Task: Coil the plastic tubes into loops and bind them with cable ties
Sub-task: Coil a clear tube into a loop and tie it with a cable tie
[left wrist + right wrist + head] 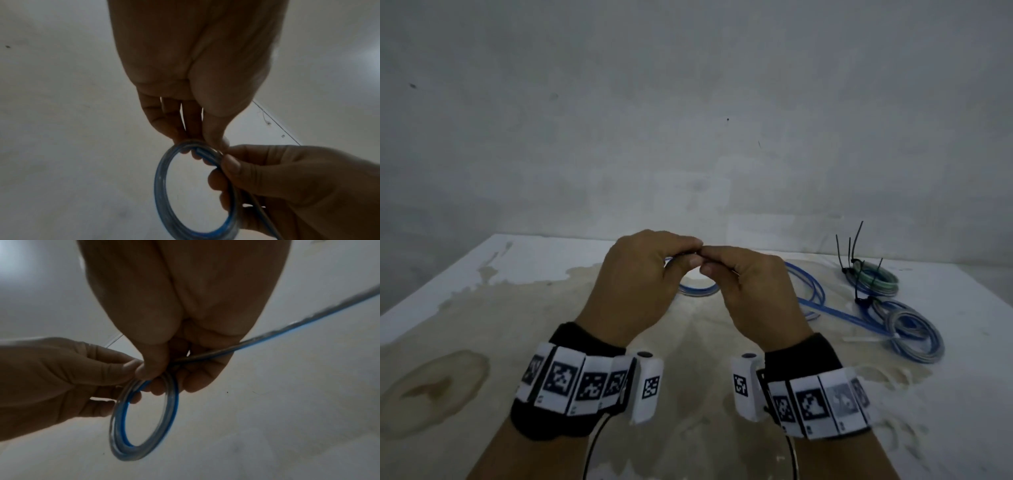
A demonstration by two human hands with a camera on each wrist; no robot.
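A blue and clear plastic tube is wound into a small coil [697, 291] [162, 186] [121, 426] that hangs below both hands above the table. My left hand [650, 270] [197, 142] pinches the top of the coil. My right hand [746, 284] [162, 369] grips the same spot beside it, fingertips touching the left. The tube's loose length [298, 324] [815, 294] runs from the right hand out to the right across the table [482, 308]. No cable tie shows in either hand.
Two finished coils lie at the right of the table: a greenish one [876, 279] with black cable ties [851, 246] sticking up, and a blue-grey one [914, 335] nearer. A grey wall [688, 120] stands behind the stained tabletop.
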